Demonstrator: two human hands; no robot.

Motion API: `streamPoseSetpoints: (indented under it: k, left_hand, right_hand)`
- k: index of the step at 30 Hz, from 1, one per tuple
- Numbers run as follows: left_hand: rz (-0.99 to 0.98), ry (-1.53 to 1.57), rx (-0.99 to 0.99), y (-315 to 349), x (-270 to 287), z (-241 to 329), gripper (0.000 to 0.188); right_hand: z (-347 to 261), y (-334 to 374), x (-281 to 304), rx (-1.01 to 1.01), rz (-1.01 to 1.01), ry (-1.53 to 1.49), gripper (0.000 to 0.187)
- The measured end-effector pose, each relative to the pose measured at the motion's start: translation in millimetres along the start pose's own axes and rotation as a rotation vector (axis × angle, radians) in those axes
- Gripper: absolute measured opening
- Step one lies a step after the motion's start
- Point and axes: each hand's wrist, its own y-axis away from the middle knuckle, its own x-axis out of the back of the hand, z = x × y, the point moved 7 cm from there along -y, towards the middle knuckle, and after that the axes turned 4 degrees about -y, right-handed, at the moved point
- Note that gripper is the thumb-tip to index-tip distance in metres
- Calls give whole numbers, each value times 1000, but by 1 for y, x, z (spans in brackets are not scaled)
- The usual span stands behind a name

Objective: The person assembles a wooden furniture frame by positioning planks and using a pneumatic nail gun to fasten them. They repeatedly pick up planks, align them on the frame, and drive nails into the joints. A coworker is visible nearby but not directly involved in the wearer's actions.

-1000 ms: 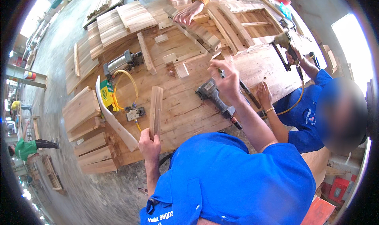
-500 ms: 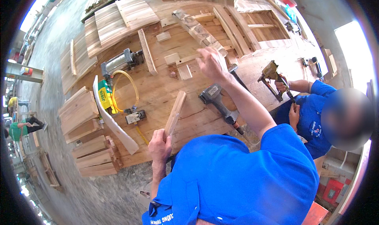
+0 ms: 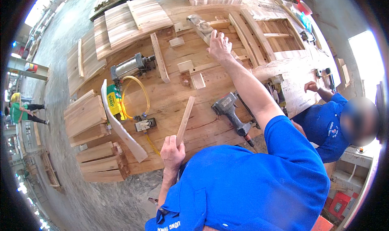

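Note:
My left hand [image 3: 173,155] is closed around the lower end of a narrow wooden strip [image 3: 186,118], which points up over the near edge of the table. My right hand [image 3: 220,46] reaches far across the table, fingers apart, over the near end of a patterned wooden piece [image 3: 199,25]. Whether the fingertips touch that piece cannot be made out. Below my right forearm lies a grey and black nail gun [image 3: 227,109] with a hose fitting. Small wooden blocks [image 3: 198,80] sit on the tabletop between my hands.
On the wooden table [image 3: 172,97] are a metal air cylinder [image 3: 131,66], a yellow hose [image 3: 148,97], a curved pale strip [image 3: 121,123], stacked boards [image 3: 135,20] and a wooden frame [image 3: 279,55]. To the right, a co-worker's hand [image 3: 312,86] is near another nail gun [image 3: 277,91].
My right hand has moved farther over the patterned wooden piece. My left hand still holds the strip, now more upright. The co-worker has let go of the other nail gun, which now rests lower.

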Motion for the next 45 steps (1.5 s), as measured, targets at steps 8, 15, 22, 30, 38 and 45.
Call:
streamPoseSetpoints:
  k: [8,15,22,30,38,45]
  left_hand:
    - [-130,1,73,-1,-6,-6,48]
    - [-174,8,106,4,-6,-9,52]
    - [-178,7,93,6,-10,-14,53]
    - [-166,-10,85,7,-8,-9,52]
    - [-175,-29,72,6,-11,-9,52]
    - [-178,-41,67,9,-12,-8,50]
  right_hand:
    - [19,-17,8,137,-12,-227,87]
    - [15,47,70,311,-379,-816,69]
    - [23,104,109,525,-708,-1132,86]
    - [28,131,117,525,-814,-1087,72]
    - [15,139,112,627,-568,-667,41]
    - [16,121,100,776,-354,-215,28]
